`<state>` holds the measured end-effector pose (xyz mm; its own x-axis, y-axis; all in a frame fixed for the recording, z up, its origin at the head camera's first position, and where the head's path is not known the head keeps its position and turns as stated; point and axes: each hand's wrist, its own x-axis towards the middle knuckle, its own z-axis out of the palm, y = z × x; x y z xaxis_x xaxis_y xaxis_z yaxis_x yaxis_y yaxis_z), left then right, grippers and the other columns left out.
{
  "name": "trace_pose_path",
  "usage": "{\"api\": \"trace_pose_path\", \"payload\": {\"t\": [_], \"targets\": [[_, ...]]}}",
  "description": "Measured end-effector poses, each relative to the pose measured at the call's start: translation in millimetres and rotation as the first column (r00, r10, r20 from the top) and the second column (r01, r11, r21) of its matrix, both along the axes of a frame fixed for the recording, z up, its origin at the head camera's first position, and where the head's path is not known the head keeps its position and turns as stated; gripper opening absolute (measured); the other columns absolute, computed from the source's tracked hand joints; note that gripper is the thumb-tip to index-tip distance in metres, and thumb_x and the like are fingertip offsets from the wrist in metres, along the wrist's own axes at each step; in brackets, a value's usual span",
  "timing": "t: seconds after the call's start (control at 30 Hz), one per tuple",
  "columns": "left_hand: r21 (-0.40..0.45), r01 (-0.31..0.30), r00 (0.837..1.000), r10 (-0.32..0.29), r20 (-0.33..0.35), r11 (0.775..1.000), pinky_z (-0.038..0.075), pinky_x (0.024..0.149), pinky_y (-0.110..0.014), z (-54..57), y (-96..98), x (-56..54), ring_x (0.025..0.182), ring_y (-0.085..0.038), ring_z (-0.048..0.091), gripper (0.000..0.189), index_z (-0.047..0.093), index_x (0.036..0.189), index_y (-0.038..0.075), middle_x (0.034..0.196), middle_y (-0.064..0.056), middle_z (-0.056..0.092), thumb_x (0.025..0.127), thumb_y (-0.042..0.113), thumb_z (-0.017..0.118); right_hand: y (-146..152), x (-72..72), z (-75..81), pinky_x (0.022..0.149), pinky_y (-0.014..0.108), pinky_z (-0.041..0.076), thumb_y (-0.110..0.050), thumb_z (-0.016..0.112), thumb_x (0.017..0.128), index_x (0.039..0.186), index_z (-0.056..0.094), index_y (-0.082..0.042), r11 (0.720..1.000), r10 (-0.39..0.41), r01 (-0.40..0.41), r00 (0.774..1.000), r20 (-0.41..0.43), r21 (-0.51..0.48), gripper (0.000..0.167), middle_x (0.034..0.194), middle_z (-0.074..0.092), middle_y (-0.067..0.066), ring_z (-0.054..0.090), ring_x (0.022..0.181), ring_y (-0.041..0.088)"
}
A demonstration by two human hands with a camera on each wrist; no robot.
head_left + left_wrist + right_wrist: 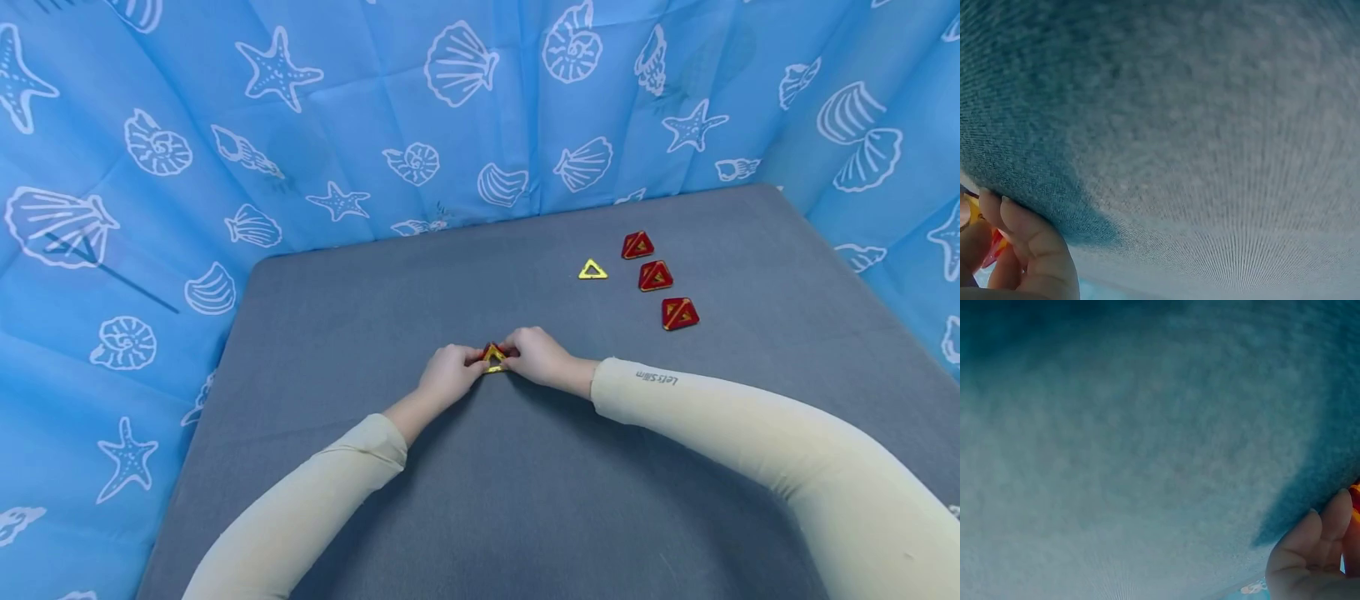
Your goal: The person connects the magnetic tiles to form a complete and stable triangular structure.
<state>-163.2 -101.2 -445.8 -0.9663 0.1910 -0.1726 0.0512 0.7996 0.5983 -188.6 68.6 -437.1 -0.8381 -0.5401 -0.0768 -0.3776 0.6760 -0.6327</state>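
Near the middle of the table, both hands hold a small piece made of triangular magnetic tiles [494, 353], with a yellow triangle in front and red behind it. My left hand [448, 372] pinches its left side. From the right, my right hand [542, 358] pinches the opposite side. In the left wrist view, curled fingers [1038, 247] partly cover the yellow and red tiles [996, 245]. Only a sliver of the tiles [1355, 499] shows beside the fingers [1300, 544] in the right wrist view. The full shape of the piece is hidden by the hands.
A single yellow triangle tile [592, 269] lies farther back on the grey table [360, 317]. Right of it, three red tile groups [637, 245] with yellow markings lie in a slanting row. A blue curtain [360, 133] with shell patterns borders the table's back and sides.
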Motion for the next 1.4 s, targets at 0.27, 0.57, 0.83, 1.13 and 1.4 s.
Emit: {"api": "trace_pose_path", "payload": {"t": [0.27, 0.57, 0.83, 1.13, 1.4], "targets": [[0.044, 0.132, 0.977, -0.137, 0.164, 0.990, 0.047, 0.056, -0.028, 13.6, -13.8, -9.0, 0.059, -0.016, 0.059, 0.042, 0.056, 0.134, 0.000, 0.080, -0.005, 0.063, 0.095, 0.013, 0.064, 4.7, -9.2, 3.2, 0.066, 0.030, 0.047, -0.004, 0.070, 0.088, 0.113, 0.069, 0.005, 0.998, 0.060, -0.060, 0.997, 0.058, -0.006, 0.027, 0.092, 0.068, 0.012, 0.058, 0.074, 0.017], [-0.062, 0.362, 0.931, -0.357, 0.082, 0.930, 0.040, 0.066, -0.029, 11.0, -27.4, -31.3, 0.066, -0.013, 0.049, 0.050, 0.057, 0.135, 0.010, 0.079, 0.001, 0.057, 0.089, 0.024, 0.071, 11.7, -22.1, -1.0, 0.066, 0.030, 0.046, -0.004, 0.069, 0.089, 0.111, 0.072, -0.002, 0.993, 0.120, -0.118, 0.985, 0.122, -0.022, 0.022, 0.091, 0.070, 0.005, 0.058, 0.072, 0.013], [-0.162, 0.444, 0.895, -0.442, 0.050, 0.881, 0.038, 0.063, -0.028, 6.3, -28.7, -42.7, 0.066, -0.012, 0.048, 0.048, 0.062, 0.129, 0.014, 0.077, 0.003, 0.055, 0.086, 0.033, 0.074, 12.9, -25.3, -0.7, 0.062, 0.027, 0.041, -0.005, 0.071, 0.088, 0.104, 0.073, -0.003, 0.995, 0.102, -0.100, 0.989, 0.110, -0.022, 0.016, 0.080, 0.065, 0.002, 0.052, 0.066, 0.013], [-0.208, 0.477, 0.870, -0.493, -0.030, 0.854, 0.036, 0.060, -0.025, -4.4, -32.9, -41.9, 0.062, -0.008, 0.046, 0.042, 0.068, 0.120, 0.016, 0.075, 0.007, 0.056, 0.086, 0.040, 0.072, 14.4, -25.6, -4.1, 0.069, 0.030, 0.046, -0.009, 0.072, 0.088, 0.098, 0.073, -0.003, 0.998, 0.068, -0.067, 0.994, 0.090, -0.019, 0.011, 0.086, 0.068, 0.003, 0.058, 0.074, 0.013], [-0.234, 0.439, 0.876, -0.471, -0.100, 0.867, 0.036, 0.057, -0.024, -2.1, -28.4, -36.4, 0.061, -0.007, 0.045, 0.040, 0.072, 0.115, 0.015, 0.073, 0.007, 0.055, 0.084, 0.040, 0.075, 14.9, -26.9, -1.6, 0.069, 0.031, 0.048, -0.010, 0.071, 0.089, 0.095, 0.073, -0.003, 0.998, 0.058, -0.056, 0.996, 0.074, -0.018, 0.010, 0.088, 0.070, 0.004, 0.059, 0.076, 0.013]]}}
